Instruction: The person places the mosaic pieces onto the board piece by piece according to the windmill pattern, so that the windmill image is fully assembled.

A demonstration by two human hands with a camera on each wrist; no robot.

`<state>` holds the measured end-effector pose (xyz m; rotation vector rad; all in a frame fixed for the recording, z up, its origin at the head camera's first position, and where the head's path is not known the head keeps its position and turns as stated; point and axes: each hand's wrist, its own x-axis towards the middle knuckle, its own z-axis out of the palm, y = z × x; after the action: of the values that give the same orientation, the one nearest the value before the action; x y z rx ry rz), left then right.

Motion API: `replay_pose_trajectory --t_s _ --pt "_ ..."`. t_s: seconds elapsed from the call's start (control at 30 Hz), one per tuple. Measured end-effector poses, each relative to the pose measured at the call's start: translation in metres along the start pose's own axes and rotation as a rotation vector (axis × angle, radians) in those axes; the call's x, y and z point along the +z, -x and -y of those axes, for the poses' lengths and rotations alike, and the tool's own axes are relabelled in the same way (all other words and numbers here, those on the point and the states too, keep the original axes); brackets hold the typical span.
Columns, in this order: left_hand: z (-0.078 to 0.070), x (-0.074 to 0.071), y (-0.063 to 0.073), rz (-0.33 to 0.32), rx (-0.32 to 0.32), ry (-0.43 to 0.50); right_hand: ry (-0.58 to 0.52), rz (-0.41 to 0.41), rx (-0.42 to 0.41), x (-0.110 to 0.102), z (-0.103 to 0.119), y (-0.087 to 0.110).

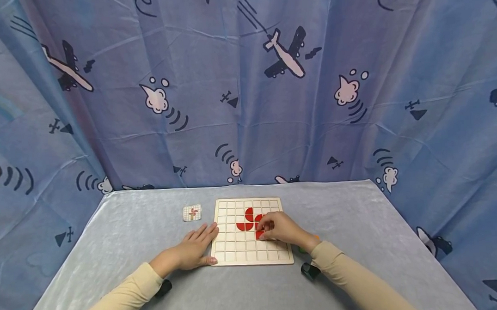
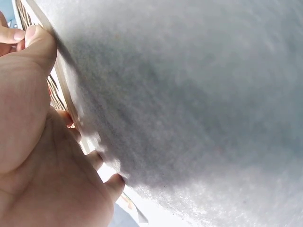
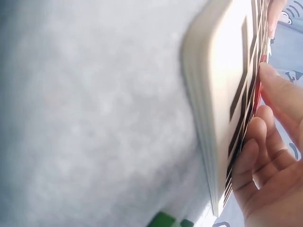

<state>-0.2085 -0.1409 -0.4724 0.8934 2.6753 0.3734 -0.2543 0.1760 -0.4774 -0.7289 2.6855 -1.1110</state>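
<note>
A square wooden grid board [image 1: 235,256] lies on the table with several red tiles [image 1: 245,227] set in its middle cells, some with rounded edges. My left hand [image 1: 192,250] lies flat with spread fingers at the board's left edge, thumb touching the near left corner. Over the board's right half, my right hand [image 1: 282,228] pinches a red tile [image 1: 259,235] between thumb and curled fingers. In the right wrist view, the thumb and fingertips meet a thin red strip [image 3: 257,94] at the board's surface. The hand partly covers the red tiles there.
A small card [image 1: 186,216] printed with a grid and a coloured pattern lies left of the board. Orange [image 1: 317,237] and green [image 1: 302,250] pieces show partly beside the right forearm. Dark wrist straps [image 1: 310,271] sit under the sleeves. A patterned curtain [image 1: 247,127] hangs behind the table.
</note>
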Motion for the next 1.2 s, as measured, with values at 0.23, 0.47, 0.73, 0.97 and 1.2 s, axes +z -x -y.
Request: replay_pose_trajectory --t_s 0.23,0.47,0.73,0.97,1.2 --pt "0.0 0.0 0.0 0.001 0.001 0.002 0.001 0.007 -0.008 0.0 -0.001 0.0" --pt "0.0 0.0 0.0 -0.004 0.0 0.008 -0.011 0.0 0.003 -0.001 -0.001 0.001" --pt "0.0 0.002 0.0 -0.001 0.0 0.004 -0.036 -0.052 0.004 -0.016 -0.003 0.009" --pt "0.001 0.002 -0.001 -0.002 0.002 0.001 -0.007 -0.11 0.063 -0.04 -0.013 0.025" --pt "0.0 0.002 0.001 -0.004 0.002 -0.001 0.017 -0.152 0.074 -0.056 -0.027 0.045"
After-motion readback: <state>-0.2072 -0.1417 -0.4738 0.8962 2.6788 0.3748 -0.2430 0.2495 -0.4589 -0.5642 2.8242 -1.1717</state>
